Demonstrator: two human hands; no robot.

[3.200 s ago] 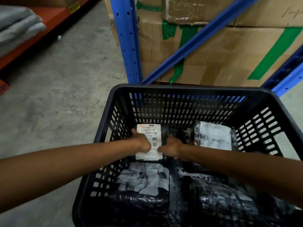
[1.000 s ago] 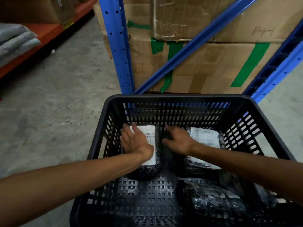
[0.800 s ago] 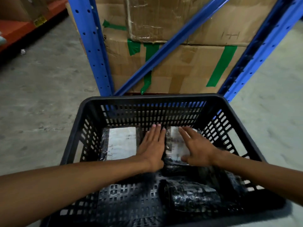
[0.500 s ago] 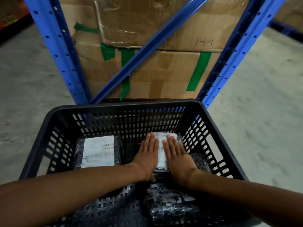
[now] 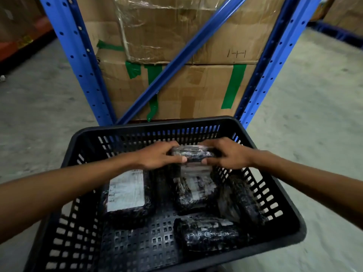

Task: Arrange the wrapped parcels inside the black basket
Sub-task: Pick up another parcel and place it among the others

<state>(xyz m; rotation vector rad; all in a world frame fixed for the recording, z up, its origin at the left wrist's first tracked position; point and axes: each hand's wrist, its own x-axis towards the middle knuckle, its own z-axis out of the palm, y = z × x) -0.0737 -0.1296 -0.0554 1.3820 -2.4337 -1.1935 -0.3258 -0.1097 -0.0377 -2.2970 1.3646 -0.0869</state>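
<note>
The black basket [image 5: 149,126] stands on the floor below me. My left hand [image 5: 161,157] and my right hand [image 5: 227,154] together grip a black wrapped parcel [image 5: 193,154], held above the basket's far part. On the basket floor lie a parcel with a white label [image 5: 126,195] at the left, a second labelled parcel [image 5: 196,189] in the middle, a dark parcel [image 5: 243,201] leaning along the right wall, and another dark parcel [image 5: 208,234] at the near right.
A blue metal rack [image 5: 78,61] with a diagonal brace stands just beyond the basket, holding stacked cardboard boxes [image 5: 186,87] with green tape. Grey concrete floor [image 5: 314,114] lies on both sides. An orange shelf [image 5: 11,46] is at the far left.
Both hands, flat on a labelled parcel half a second ago, have come up and now hold a black parcel above the basket. The view has swung to the right.
</note>
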